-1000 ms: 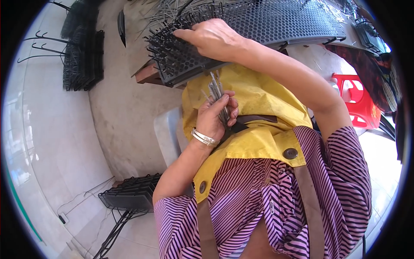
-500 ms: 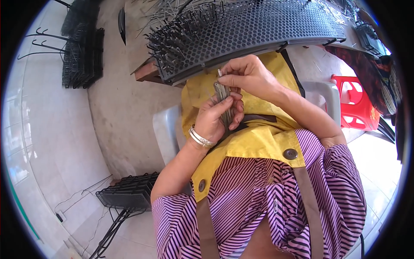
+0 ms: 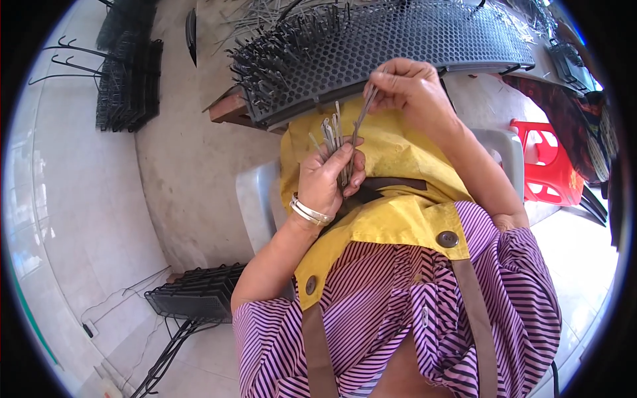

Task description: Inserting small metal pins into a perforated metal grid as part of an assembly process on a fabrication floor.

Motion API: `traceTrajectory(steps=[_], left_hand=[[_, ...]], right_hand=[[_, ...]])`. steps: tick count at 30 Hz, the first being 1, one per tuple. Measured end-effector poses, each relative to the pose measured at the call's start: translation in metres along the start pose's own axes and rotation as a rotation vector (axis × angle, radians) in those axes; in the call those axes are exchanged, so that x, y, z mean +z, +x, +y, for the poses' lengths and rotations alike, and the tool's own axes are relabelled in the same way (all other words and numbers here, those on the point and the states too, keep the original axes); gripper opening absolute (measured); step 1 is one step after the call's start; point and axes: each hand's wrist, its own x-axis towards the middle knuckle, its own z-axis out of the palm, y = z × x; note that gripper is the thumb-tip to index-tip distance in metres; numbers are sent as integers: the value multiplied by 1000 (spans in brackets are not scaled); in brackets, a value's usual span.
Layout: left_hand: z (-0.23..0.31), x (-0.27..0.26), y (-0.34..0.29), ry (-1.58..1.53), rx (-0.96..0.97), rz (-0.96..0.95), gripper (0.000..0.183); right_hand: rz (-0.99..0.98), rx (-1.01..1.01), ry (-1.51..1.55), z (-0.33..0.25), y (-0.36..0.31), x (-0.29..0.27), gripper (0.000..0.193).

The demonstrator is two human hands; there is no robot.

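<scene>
Two bare hands at work above a yellow apron (image 3: 398, 219) of smooth, stiff cloth, fastened with dark round buttons over a purple striped shirt (image 3: 411, 312).

Left hand (image 3: 326, 182): closed in a fist round a bundle of pins (image 3: 334, 142), thin grey metal rods standing upright and fanned at their tips; a silver bangle (image 3: 308, 212) on the wrist.

Right hand (image 3: 411, 89): fingers pinched narrow on a single pin (image 3: 360, 123), long, straight and tilted, its lower end down among the bundle.

Perforated board (image 3: 424, 40): dark, flat, curved by the lens, pierced with a honeycomb of small holes; lies on a wooden support just beyond the hands. Its left part bristles with inserted pins standing like spikes; its right part shows bare holes.

Loose pins: a scatter of grey rods on the surface (image 3: 265, 13) behind the board.

Stack of boards (image 3: 129, 83): dark, spiked, with wire hooks, on the pale concrete floor at upper left, well apart from the hands.

Second stack (image 3: 196, 295): same kind, on a wire frame at lower left.

Red plastic stool (image 3: 551, 166): to the right, beside a pale plastic chair (image 3: 255, 205).
</scene>
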Motion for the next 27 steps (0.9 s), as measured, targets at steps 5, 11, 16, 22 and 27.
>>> traceTrajectory(steps=[5,11,16,22,27], left_hand=[[-2,-4,1,-73,-42,38,20],[-6,-5,3,-120,-70,43,18],[-4,-4,3,-140,-74,41,18],[-4,-2,3,-156,-80,48,17],[-4,-3,3,-160,-84,53,17]], right_hand=[[79,-251,150,-18,25,-4,12],[102,-472,37,-15,53,14,11],[117,-537,1,-9,61,28,11],[178,-624,-153,-1,59,31,10],[166,-705,-368,2,50,29,10]])
